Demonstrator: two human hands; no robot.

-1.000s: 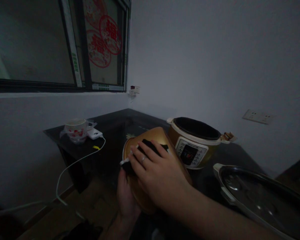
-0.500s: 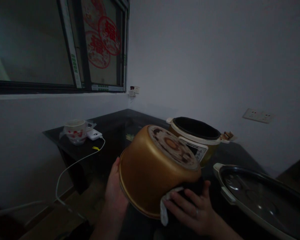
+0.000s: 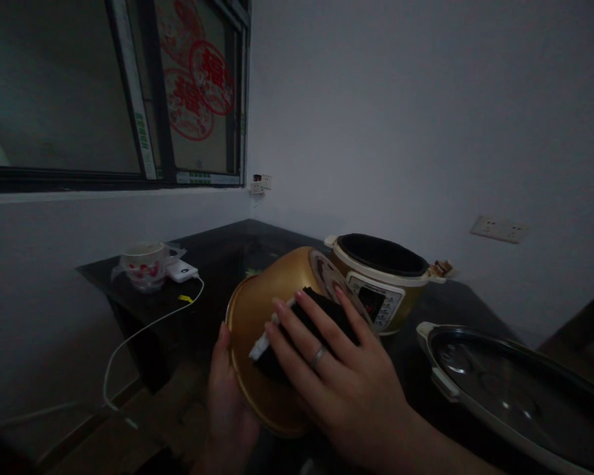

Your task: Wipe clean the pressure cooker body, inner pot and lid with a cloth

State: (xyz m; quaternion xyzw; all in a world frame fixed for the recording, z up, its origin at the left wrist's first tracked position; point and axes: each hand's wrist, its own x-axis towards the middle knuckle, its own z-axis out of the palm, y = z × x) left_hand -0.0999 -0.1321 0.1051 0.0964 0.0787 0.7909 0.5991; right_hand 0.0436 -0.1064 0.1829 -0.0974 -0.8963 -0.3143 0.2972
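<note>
R hand (image 3: 344, 379) has a thin silver-col. ring (image 3: 318, 357) & R forearm (image 3: 433, 441) is bare.

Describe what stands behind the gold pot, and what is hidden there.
Behind the gold pot is a cooker, its dark opening and most of its control panel showing. The pot hides parts of the cooker's lower left side, as pictured, and some of the tabletop.

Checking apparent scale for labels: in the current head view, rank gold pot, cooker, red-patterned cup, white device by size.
1. Gold pot, partly covered
2. Cooker
3. Red-patterned cup
4. White device

Apparent size only; the pot is nearer the camera.
</note>
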